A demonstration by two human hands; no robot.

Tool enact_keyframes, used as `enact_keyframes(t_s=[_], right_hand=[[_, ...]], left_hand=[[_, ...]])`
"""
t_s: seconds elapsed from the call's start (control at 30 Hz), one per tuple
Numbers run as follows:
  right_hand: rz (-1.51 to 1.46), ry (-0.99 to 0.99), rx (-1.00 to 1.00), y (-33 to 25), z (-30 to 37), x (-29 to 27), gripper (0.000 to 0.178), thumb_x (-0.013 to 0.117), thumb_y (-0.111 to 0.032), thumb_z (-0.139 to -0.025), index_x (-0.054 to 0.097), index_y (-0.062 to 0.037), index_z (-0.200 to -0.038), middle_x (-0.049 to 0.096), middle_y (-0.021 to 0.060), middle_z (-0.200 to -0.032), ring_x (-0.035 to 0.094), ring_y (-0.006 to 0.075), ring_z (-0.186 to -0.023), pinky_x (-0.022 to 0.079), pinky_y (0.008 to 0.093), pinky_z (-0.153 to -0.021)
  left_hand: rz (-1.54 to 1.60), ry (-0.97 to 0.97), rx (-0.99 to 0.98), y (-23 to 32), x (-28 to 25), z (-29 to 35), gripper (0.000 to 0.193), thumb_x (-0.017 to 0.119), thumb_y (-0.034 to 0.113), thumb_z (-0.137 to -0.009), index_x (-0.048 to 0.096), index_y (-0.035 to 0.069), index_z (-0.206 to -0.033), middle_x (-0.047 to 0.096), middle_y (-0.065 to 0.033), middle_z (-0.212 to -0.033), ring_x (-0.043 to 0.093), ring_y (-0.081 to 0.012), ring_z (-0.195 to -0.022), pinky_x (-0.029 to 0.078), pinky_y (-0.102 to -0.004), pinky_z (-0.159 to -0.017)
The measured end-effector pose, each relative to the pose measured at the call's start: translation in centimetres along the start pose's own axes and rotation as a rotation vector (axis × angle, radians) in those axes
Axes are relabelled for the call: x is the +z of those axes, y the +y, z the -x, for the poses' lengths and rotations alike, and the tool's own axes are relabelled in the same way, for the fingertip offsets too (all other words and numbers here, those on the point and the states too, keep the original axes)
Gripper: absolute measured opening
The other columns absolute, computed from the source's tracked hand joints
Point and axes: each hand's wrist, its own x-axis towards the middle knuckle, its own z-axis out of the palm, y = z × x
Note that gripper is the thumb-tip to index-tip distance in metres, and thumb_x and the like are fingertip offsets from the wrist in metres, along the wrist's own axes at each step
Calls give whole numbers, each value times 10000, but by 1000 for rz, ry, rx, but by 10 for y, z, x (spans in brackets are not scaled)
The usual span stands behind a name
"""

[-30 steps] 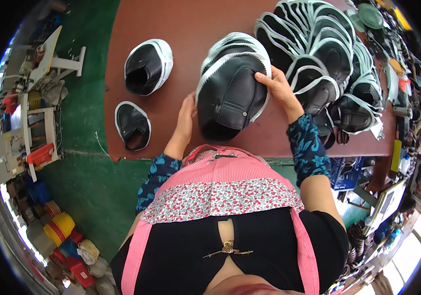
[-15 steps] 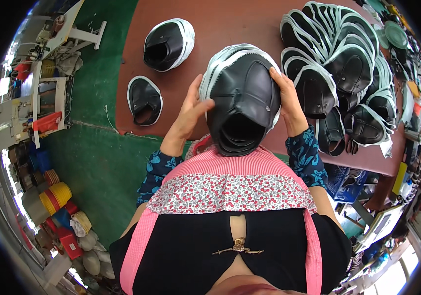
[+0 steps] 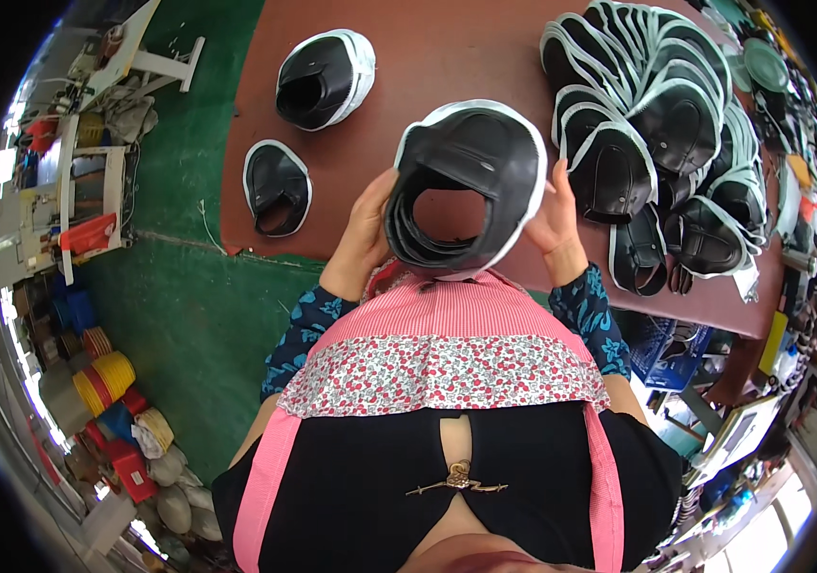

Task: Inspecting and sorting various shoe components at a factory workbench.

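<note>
A nested stack of black shoe uppers (image 3: pixel 513 181) with white edging is held in front of my apron, over the table's near edge. Through its round opening the table's brown top shows. My left hand (image 3: pixel 363 239) grips the left side of the stack, its fingertips partly hidden behind it. On the right side my right hand (image 3: pixel 557 229) supports the stack; one digit points up, apart from the edge, and the other fingers are partly hidden at the rim. A smaller stack of uppers (image 3: pixel 337 91) and a single upper (image 3: pixel 265 177) lie to the left.
Many more uppers (image 3: pixel 680 124) are fanned out in overlapping rows at the right of the brown table (image 3: pixel 428 48). A blue crate (image 3: pixel 661 353) sits below the table's right edge. Green floor (image 3: pixel 208 325) lies to the left, with yellow and red containers (image 3: pixel 103 382) farther off.
The held stack has been turned and tilted, so its opening shows through to the table. My right hand has slid lower, and its upper digit has come off the front.
</note>
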Motion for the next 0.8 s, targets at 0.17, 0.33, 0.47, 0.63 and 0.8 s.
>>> enact_keyframes(t_s=[0.17,0.33,0.47,0.63,0.8], right_hand=[[-52,37,126,57,29,-12,747,649,-579,-1061,504,-98,-1613,596,124,-1606,561,361,-1475,442,571,-1244],[-105,246,51,64,17,35,515,727,-178,-1047,574,-21,-1513,656,150,-1524,621,338,-1399,450,568,-1240],[-152,234,13,57,12,11,519,741,-60,-993,588,-28,-1488,655,140,-1503,612,320,-1398,441,543,-1253],[148,239,-116,66,18,22,619,756,6,-928,552,-41,-1510,673,95,-1423,632,298,-1341,474,481,-1213],[363,202,-153,63,26,37,593,752,22,-915,566,2,-1478,703,119,-1358,687,278,-1250,538,429,-1125]], left_hand=[[77,98,19,-37,-42,-8,381,615,250,-1129,676,-2,-1407,720,-132,-1423,707,-261,-1263,570,-436,-1119],[145,64,-81,-48,-67,-7,390,641,264,-1116,657,6,-1408,685,-137,-1448,636,-261,-1341,484,-467,-1205],[-259,303,-9,-41,-49,1,408,612,284,-1142,640,10,-1443,664,-119,-1436,640,-231,-1278,487,-411,-1148],[-1130,161,805,-3,1,19,399,802,330,-1004,748,34,-1267,734,-117,-1181,670,-288,-1108,525,-391,-962],[-1233,98,896,-7,41,31,380,942,100,-833,752,-10,-1143,756,-139,-1107,718,-284,-981,557,-367,-940]])
